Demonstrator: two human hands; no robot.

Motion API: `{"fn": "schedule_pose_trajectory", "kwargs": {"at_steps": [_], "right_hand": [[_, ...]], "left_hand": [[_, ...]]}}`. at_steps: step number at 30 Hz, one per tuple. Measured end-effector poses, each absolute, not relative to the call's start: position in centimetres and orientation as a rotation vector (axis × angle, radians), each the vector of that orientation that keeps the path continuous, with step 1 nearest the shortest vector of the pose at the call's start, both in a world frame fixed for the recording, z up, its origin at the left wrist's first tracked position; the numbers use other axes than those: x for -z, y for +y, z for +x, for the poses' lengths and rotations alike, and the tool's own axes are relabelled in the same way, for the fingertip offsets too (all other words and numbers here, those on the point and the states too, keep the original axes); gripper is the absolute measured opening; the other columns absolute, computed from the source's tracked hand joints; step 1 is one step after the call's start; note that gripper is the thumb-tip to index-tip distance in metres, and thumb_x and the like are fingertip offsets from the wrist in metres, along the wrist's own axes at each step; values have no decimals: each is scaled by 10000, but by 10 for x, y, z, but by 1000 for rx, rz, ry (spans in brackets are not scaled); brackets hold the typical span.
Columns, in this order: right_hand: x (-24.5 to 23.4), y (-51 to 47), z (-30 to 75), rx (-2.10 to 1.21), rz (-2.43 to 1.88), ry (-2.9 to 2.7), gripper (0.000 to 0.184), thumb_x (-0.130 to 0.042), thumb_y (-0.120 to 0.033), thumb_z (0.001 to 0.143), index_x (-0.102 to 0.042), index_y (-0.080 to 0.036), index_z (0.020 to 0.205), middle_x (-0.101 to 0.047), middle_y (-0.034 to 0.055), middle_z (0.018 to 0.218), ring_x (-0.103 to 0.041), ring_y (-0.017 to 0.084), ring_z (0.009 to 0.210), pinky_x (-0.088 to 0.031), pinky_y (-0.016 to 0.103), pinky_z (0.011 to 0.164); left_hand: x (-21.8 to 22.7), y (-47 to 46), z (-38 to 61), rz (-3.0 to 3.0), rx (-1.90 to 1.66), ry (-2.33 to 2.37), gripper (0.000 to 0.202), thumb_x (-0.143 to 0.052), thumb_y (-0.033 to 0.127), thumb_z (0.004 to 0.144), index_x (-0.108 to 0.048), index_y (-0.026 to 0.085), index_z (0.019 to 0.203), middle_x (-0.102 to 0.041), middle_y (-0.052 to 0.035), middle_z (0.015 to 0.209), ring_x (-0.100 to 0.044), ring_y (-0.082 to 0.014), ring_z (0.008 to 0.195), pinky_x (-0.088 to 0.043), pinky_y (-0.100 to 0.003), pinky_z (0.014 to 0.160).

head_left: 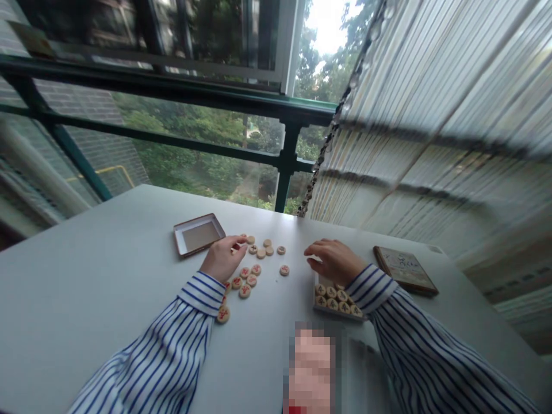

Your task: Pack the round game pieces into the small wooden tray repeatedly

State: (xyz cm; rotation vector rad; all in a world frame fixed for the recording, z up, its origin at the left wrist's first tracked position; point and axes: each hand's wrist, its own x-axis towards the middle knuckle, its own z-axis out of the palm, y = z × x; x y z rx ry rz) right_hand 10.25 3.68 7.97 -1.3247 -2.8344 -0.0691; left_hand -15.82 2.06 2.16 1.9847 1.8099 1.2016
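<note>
Game pieces (245, 291) lay on the tabletop (129, 276) around the left hand (241, 244), whose thumb and fingertips stood close together at one pale disc (235, 249); whether they gripped it or merely touched it could not be told. The right hand (307, 257) was loosely curved above a shallow white-walled box (338, 313), with a narrow gap between thumb and forefinger and nothing seen in it.

Each piece would probably have handled as light, stiff and hard to break, rather like wood, though apt to slide on so smooth a surface. A pinch across the rim looked the surest hold; in the box, where neighbours crowded the rims, an outer piece seemed easier to take.

They were thick, tan and rounded at the edge. At 3 o'clock from the left hand sat several blank-faced discs (261, 253), with a dark-marked piece (253, 249) among them; from 4 to 6 o'clock, red-marked pieces gathered, their characters plain to see. One lone red-marked piece (284, 270) lay at 9 o'clock from the right hand. At 6 o'clock, dark-marked pieces stood in rows inside the box. Farther out, a shallow tray (177, 244) rested at 10 o'clock from the left hand, and a flat book-like case (405, 269) at 3 o'clock from the right.
</note>
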Motion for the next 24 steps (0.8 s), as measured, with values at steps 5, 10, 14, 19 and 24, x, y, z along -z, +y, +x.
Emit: {"fn": "schedule_pose_trajectory", "kwargs": {"at_steps": [5,10,14,19,24], "right_hand": [[-74,50,71,68,-1278,-2871,236,-445,-272,799,-597,-199,964,-630,59,962,-527,191,918,-361,298,757],[-65,61,39,63,-1160,-2923,236,-426,-266,807,-591,-193,960,-629,59,950,-519,181,910,-358,283,747],[-60,66,19,96,-1141,-2969,229,-446,-282,797,-579,-204,967,-623,58,971,-507,191,928,-361,290,735],[-55,69,6,91,-1132,-3012,230,-448,-282,790,-582,-215,965,-623,55,969,-504,191,921,-358,289,721],[-51,72,2,86,-1121,-3013,230,-441,-307,784,-587,-222,940,-628,49,939,-501,196,896,-349,285,690]], "left_hand": [[-10,23,-165,2045,-1181,1830,239,-481,239,728,-619,149,901,-657,-66,873,-604,-150,689,-487,-277,678],[-2,24,-166,2098,-1142,1841,231,-470,206,728,-610,144,900,-652,-75,870,-606,-159,715,-485,-285,686],[3,24,-163,2148,-1151,1811,225,-479,184,724,-602,154,909,-653,-70,868,-606,-160,730,-482,-291,707],[7,24,-160,2181,-1134,1804,220,-482,183,726,-593,175,916,-654,-60,880,-609,-170,761,-480,-292,723],[9,24,-159,2213,-1102,1819,218,-487,181,725,-587,171,918,-651,-61,884,-607,-174,760,-473,-296,728]]}}
